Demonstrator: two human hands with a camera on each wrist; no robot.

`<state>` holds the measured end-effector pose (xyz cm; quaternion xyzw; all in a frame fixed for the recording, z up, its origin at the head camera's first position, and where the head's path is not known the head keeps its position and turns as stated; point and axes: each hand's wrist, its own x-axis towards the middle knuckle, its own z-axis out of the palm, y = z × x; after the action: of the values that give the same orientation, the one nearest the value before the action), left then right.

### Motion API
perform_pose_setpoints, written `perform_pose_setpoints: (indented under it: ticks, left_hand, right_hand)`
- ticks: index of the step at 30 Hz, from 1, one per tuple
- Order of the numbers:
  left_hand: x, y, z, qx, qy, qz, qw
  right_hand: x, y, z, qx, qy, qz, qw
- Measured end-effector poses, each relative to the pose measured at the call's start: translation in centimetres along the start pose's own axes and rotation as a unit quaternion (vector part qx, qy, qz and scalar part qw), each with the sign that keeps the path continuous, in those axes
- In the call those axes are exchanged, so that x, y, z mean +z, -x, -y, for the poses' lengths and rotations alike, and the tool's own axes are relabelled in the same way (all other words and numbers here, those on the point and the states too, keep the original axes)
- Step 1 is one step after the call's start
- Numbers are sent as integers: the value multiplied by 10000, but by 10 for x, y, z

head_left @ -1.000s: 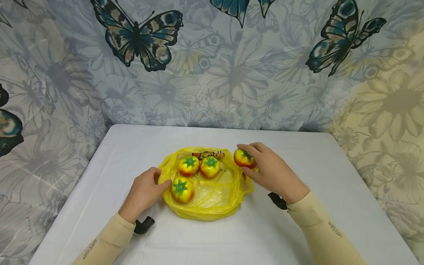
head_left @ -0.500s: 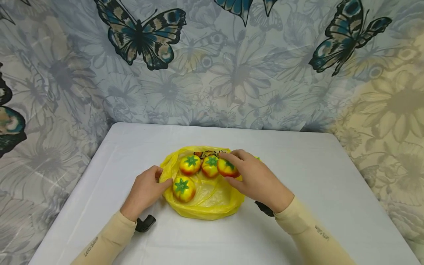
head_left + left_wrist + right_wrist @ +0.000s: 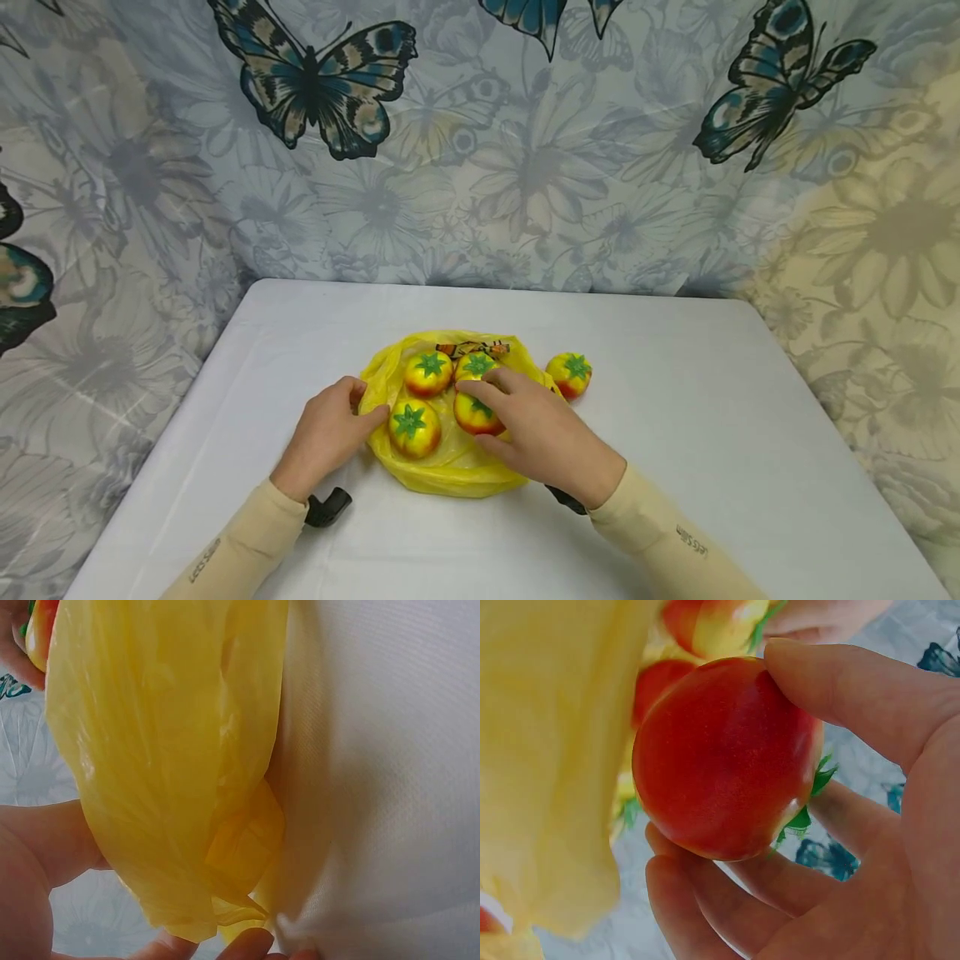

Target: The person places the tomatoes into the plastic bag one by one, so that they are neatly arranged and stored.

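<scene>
A yellow plastic bag [image 3: 465, 482] lies spread with its mouth up on the white table. Inside it sit three red-and-yellow tomatoes with green star-shaped tops, including a back-left tomato [image 3: 427, 377] and a front-left tomato [image 3: 415, 437]; the back-right one is partly covered by my right hand. My left hand [image 3: 326, 432] holds the bag's left rim, thumb on the inner side and fingers outside, as the left wrist view shows. Over the bag, my right hand [image 3: 551, 437] grips another tomato [image 3: 724, 761] between thumb and fingers. Whether this tomato touches the bag's bottom I cannot tell.
One more tomato [image 3: 570, 377] stands on the table just right of the bag. The white tablecloth [image 3: 675, 367] stretches around it, and a butterfly-and-flower patterned backdrop [image 3: 525, 208] rises behind the table's far edge.
My right hand has carried its tomato left and toward me, from beyond the bag's right rim to over the bag. The tomato on the table at right has come into view. My left hand stays put.
</scene>
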<state>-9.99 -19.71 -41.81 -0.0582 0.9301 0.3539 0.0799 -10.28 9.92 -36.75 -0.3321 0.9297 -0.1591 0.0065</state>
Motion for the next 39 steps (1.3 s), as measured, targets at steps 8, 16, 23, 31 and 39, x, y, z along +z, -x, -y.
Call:
perform_pose_setpoints:
  ticks: [8, 16, 23, 31, 39]
  left_hand:
    - [0, -1, 0, 30, 43, -42, 10000]
    - [0, 0, 1, 74, 96, -73, 9999]
    - [0, 0, 1, 75, 102, -73, 9999]
    - [0, -1, 0, 82, 109, -56, 9999]
    - [0, -1, 0, 58, 65, -61, 9999]
  right_hand:
    - [16, 1, 7, -40, -34, 327, 9995]
    - [26, 1, 11, -204, -22, 442, 9988]
    - [29, -1, 13, -191, 75, 605, 9980]
    - [33, -2, 13, -101, 82, 771, 9969]
    - [37, -3, 13, -70, 83, 862, 9962]
